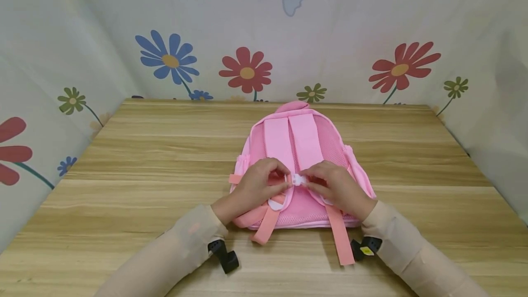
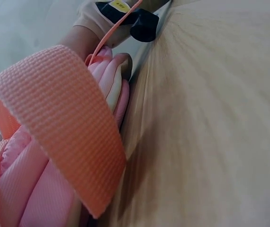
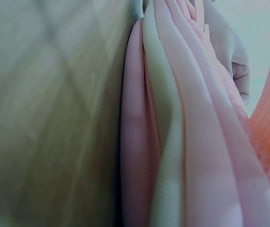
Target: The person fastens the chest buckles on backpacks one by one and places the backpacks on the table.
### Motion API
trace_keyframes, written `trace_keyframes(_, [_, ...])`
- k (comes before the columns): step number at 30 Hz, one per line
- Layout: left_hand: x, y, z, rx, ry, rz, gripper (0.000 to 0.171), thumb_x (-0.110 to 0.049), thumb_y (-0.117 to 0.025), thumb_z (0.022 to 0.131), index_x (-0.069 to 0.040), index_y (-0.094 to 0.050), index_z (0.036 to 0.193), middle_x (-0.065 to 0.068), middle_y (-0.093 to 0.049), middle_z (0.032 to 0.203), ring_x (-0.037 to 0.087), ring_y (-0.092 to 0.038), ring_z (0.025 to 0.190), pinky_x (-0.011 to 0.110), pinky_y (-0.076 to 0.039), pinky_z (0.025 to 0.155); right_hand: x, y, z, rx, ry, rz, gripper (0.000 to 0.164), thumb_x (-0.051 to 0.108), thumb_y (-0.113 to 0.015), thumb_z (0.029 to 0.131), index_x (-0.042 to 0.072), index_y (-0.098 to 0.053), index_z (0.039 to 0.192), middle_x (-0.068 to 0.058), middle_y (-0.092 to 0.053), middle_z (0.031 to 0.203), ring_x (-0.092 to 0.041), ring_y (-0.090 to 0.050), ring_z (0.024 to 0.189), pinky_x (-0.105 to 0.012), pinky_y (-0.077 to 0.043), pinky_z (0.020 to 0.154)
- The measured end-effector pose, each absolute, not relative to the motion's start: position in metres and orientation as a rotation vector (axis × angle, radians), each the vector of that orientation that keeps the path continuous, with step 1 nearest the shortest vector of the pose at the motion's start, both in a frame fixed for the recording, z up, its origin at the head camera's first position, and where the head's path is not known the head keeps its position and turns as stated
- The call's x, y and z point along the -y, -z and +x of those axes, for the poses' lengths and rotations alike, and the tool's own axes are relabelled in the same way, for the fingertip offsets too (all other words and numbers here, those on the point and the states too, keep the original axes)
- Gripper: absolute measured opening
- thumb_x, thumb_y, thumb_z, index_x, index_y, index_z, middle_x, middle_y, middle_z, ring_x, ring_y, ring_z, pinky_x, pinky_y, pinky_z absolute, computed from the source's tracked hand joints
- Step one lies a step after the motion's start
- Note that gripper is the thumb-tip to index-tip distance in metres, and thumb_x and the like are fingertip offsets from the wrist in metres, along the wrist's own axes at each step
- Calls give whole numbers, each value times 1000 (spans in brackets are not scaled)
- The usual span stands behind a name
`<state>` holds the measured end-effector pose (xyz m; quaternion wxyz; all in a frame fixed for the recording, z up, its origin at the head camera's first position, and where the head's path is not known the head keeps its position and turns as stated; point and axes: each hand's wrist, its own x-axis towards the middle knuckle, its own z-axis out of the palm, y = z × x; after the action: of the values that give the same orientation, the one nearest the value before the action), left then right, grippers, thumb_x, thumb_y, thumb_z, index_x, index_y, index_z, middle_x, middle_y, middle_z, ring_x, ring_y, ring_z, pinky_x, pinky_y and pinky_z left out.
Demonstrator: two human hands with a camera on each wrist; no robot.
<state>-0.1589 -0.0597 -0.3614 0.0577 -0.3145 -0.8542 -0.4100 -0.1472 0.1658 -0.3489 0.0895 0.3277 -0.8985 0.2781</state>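
Note:
A pink backpack (image 1: 305, 214) lies on the table with its mesh back and two shoulder straps facing up. Between the shoulder straps, a white plastic buckle (image 1: 297, 179) shows over the middle of the bag. My left hand (image 1: 260, 181) pinches the buckle's left end, by its orange webbing, between thumb and fingers. From the other side, my right hand (image 1: 336, 184) pinches the right end. Both hands meet close together over the straps, and their fingertips hide the buckle's ends. In the left wrist view, an orange webbing strap (image 2: 64, 118) crosses in front of the bag.
Loose orange strap tails (image 1: 340, 235) hang over the bag's near edge onto the wooden table (image 1: 144, 173). A black wrist device (image 1: 224, 255) sits under the left sleeve, and another (image 1: 367, 246) under the right. A flower-printed curtain (image 1: 346, 35) stands behind the table.

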Motion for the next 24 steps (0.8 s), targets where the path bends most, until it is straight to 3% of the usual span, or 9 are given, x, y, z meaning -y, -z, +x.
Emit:
trace_keyframes(13, [58,362,-156,2566,1091,-1016,18,-13,-75,82,-8,-66,97,3,-66,94,16,-57,89,26,-48,83,-163,351,-145,2665,-848,989,31,10,-77,79,6,-71,109,-3,-72,97,-12,-63,89,-31,-56,79])
trace_keyframes(24, [57,363,-158,2552,1067,-1027,20,-14,-75,82,-8,-66,98,4,-67,94,15,-58,87,27,-48,82,-163,353,-147,2671,-867,997,29,8,-75,81,7,-70,110,0,-67,90,-10,-55,81,-24,-51,72])
